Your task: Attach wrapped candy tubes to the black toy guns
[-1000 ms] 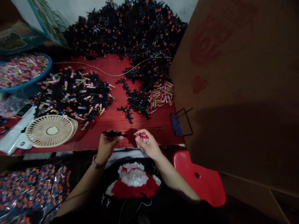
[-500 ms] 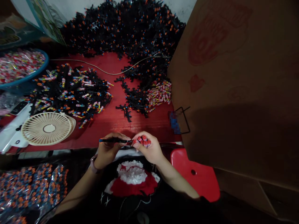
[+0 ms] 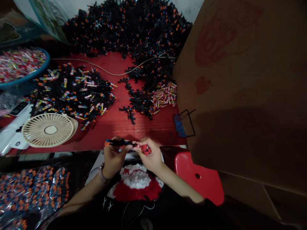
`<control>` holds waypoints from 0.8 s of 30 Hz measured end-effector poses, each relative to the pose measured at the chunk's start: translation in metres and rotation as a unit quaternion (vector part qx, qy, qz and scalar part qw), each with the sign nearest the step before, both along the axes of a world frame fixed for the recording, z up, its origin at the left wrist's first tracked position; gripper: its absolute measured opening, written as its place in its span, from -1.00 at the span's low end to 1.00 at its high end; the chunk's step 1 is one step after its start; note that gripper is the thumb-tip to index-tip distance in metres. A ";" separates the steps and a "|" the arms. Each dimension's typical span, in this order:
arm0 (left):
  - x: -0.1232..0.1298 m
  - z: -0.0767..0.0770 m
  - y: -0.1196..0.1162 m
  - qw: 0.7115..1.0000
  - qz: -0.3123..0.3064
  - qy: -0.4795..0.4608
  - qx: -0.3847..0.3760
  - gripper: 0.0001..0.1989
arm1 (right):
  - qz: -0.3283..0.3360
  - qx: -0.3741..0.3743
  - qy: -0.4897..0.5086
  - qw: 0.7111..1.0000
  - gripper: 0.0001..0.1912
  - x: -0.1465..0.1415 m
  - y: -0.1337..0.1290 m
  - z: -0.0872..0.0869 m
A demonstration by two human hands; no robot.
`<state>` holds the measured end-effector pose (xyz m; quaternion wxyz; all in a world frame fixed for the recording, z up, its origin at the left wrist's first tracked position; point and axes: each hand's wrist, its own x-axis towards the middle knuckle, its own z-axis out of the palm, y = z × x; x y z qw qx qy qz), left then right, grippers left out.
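Pinching a black plastic stick [image 3: 118, 142] w/ orange tip in L hand [image 3: 114, 157], fingers closed round it, far end against R hand [image 3: 151, 156]. R hand's fingers curled tight on red-wrapped sweets [image 3: 145, 149]. Both hands just over edge of red table [image 3: 115, 127], desk fan [image 3: 48, 130] to left, heap of black sticks [image 3: 127, 28] ahead. Brown carton [image 3: 230, 95] at right: faded red print, unreadable.
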<state>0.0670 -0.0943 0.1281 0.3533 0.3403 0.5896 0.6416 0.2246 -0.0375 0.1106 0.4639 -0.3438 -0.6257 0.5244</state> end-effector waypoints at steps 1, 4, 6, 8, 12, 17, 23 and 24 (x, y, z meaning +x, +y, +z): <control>0.002 0.000 0.000 1.000 0.005 0.002 0.000 -0.76 | 0.002 -0.025 0.001 1.000 -0.81 0.000 0.000 0.000; 0.001 0.003 0.003 0.999 -0.016 0.027 0.026 -0.80 | 0.045 -0.126 0.023 0.991 -0.66 0.005 0.006 0.001; -0.005 0.009 0.005 0.994 -0.062 0.058 0.062 -0.85 | 0.118 -0.205 0.056 0.970 -0.57 0.011 0.014 0.002; -0.013 0.013 0.006 0.984 -0.113 0.094 0.095 -0.92 | 0.206 -0.272 0.088 0.936 -0.50 0.017 0.021 0.000; -0.025 0.014 0.007 0.966 -0.192 0.120 0.126 -0.92 | 0.304 -0.324 0.131 0.886 -0.47 0.023 0.027 -0.007; -0.029 0.012 0.010 0.956 -0.222 0.135 0.137 -0.84 | 0.286 -0.308 0.147 0.895 -0.54 0.025 0.019 -0.011; -0.019 0.002 0.010 0.964 -0.233 0.087 0.092 -0.75 | 0.200 -0.233 0.122 0.944 -0.64 0.021 0.003 -0.021; -0.018 -0.004 0.012 0.967 -0.231 0.071 0.076 -0.74 | 0.196 -0.222 0.105 0.949 -0.62 0.019 0.005 -0.026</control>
